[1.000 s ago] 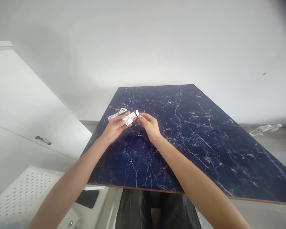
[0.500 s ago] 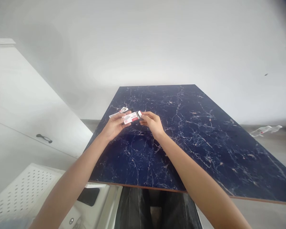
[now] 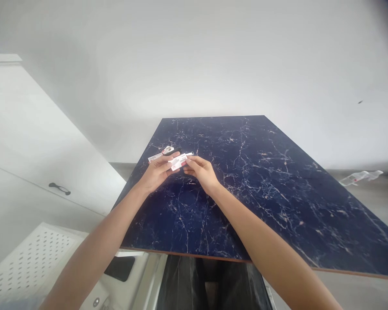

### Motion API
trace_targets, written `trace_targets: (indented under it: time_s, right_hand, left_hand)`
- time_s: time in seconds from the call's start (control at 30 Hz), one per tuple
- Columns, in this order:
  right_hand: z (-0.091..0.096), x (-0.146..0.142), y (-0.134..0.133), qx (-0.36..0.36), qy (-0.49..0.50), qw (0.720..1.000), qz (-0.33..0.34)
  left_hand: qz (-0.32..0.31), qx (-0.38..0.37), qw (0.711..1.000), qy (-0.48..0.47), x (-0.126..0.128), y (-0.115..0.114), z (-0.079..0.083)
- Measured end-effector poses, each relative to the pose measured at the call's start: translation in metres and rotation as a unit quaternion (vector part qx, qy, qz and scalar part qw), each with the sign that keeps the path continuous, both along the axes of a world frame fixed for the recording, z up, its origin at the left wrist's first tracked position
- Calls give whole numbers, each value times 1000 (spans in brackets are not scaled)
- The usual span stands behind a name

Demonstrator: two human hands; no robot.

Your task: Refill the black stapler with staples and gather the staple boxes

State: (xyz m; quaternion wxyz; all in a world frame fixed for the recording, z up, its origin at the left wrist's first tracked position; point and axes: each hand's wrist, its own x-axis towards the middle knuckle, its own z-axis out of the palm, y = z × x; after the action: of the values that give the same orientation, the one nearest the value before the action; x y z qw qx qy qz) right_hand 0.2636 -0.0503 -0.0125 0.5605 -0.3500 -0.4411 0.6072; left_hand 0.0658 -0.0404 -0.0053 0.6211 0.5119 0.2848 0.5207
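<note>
Likely slip: small box [image 3: 179, 162] pinched between two hands above the slab [image 3: 252, 189].
Held only at its ends by fingertips, the box could twist loose and drop onto the slab if either pinch eases. Left hand [image 3: 157, 173] clasps its near end, fingers curled; right hand [image 3: 201, 171] nips the other end with thumb and forefinger. A second box [image 3: 159, 154] and something dark lie just beyond, near the slab's left edge.

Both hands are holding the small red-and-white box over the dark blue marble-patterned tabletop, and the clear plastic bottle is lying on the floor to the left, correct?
Not quite. In the head view the clear plastic bottle lies on the floor to the right, past the tabletop's far right edge. The rest holds: left hand and right hand hold the small red-and-white box over the dark blue marble-patterned top.
</note>
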Motion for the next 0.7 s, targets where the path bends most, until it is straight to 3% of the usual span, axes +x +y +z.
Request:
trace_targets:
  time_s: [0.1, 0.2, 0.27, 0.33, 0.4, 0.47, 0.5, 0.57, 0.7]
  right_hand:
    - [-1, 0, 1, -1, -22, 1000, 9]
    - [-4, 5, 6, 3, -115, 993, -5]
    - [-6, 12, 10, 34, -243, 968, -55]
    - [-7, 20, 14, 71, -367, 919, -122]
    - [-10, 26, 20, 88, -436, 881, -161]
    - [-13, 27, 28, 87, -467, 866, -159]
    - [-15, 26, 32, 89, -479, 860, -151]
    - [-18, 20, 41, 99, -504, 848, -135]
    - [-21, -6, 47, 120, -512, 845, -96]
  left_hand:
    - [16, 22, 999, 41, 0, 2, -1]
    - [67, 74, 979, 176, -1, 5, -1]
    - [118, 147, 929, 319, -4, 7, -1]
    - [196, 226, 847, 439, -9, 9, 1]
    - [299, 270, 771, 493, -16, 12, 2]
    - [367, 276, 721, 519, -25, 16, 3]
    - [371, 275, 704, 539, -30, 19, 2]
    - [330, 273, 690, 584, -39, 25, -1]
    - [268, 259, 713, 594, -49, 33, -10]
